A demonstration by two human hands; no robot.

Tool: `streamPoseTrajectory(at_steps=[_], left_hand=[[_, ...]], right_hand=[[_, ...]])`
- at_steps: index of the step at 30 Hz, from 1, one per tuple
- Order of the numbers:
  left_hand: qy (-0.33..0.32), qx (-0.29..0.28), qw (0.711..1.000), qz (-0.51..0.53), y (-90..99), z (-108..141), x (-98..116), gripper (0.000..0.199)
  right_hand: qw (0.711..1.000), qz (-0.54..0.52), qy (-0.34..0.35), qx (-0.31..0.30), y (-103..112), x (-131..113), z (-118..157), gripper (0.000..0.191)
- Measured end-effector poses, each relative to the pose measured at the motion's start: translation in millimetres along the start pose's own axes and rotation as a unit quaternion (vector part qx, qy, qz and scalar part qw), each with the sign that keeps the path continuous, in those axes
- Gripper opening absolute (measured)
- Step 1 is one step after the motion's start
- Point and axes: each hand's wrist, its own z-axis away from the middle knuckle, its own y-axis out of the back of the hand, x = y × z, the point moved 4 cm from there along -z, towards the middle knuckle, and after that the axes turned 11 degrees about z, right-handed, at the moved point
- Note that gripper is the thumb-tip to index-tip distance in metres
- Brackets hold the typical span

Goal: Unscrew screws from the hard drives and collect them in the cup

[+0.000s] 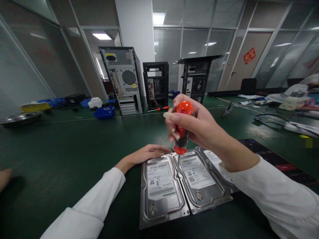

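My right hand is closed round the red and black handle of a screwdriver. Its shaft points down, and the tip meets the inner edge of the left hard drive, close to the seam. Beside that drive lies a second hard drive, label up. A third hard drive sits further right, partly covered by my right forearm. My left hand rests flat with fingers stretched along the far edge of the left drive, holding nothing.
Three computer cases stand at the back of the green table. Another screwdriver lies before the middle one. A dark phone-like screen is at right, blue bins at left. Another person's hand shows at the left edge.
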Motion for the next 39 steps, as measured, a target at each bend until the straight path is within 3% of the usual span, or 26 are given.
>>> streamPoseTrajectory(at_steps=[6, 13, 17, 24, 30, 36, 39], left_hand=[[0.005, -0.001, 1.000, 0.001, -0.8, 0, 0, 0.040], [-0.016, 0.005, 1.000, -0.004, 2.6, -1, -3, 0.037], [-0.025, 0.012, 0.999, -0.026, 1.0, 1, 3, 0.033], [-0.005, 0.002, 1.000, -0.005, 2.0, -1, -1, 0.042], [0.000, -0.007, 1.000, -0.014, 1.9, 0, -3, 0.047], [-0.002, 0.000, 1.000, -0.029, 1.9, 2, 1, 0.046], [0.002, -0.002, 1.000, -0.031, 3.2, 2, 0, 0.045]], right_hand=[[0.995, 0.041, -0.054, 0.068, -1, -2, 1, 0.017], [0.993, 0.069, -0.097, -0.006, -1, -13, 4, 0.019], [0.988, 0.128, -0.089, -0.010, -2, -16, 6, 0.023], [0.992, 0.106, -0.063, -0.019, -7, -15, 4, 0.017], [0.988, 0.051, -0.142, -0.040, 5, -15, 4, 0.029], [0.984, 0.168, -0.066, 0.000, 21, -20, -1, 0.015], [0.958, 0.284, -0.005, 0.050, 26, -24, -1, 0.017]])
